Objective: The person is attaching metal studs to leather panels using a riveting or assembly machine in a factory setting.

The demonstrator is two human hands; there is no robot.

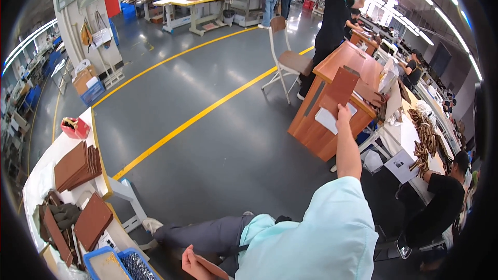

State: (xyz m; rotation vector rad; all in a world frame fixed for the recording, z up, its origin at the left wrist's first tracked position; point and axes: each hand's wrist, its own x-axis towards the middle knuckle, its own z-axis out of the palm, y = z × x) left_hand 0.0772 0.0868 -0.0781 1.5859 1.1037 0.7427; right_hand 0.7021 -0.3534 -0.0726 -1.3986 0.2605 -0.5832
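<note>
My right arm reaches out to the wooden desk [316, 124]. In my right hand [343, 115] is a flat brown leather panel [340, 88], its fingers closed on the lower end. White paper [326, 120] shows beside that hand; whether I grip it too, I cannot tell. Low in the view, close to my body, my left hand [192, 263] is closed on a brown leather piece [212, 268], partly cut off by the lower edge. A stack of brown leather panels [78, 166] and a single brown panel [93, 221] lie on the white table at the left.
Blue bins of small metal parts [137, 265] stand on the left table [44, 176], with a red box [75, 127] at its far end. A folding chair [290, 62] and a standing person [332, 21] are beyond the desk. Another person [441, 202] sits at the right.
</note>
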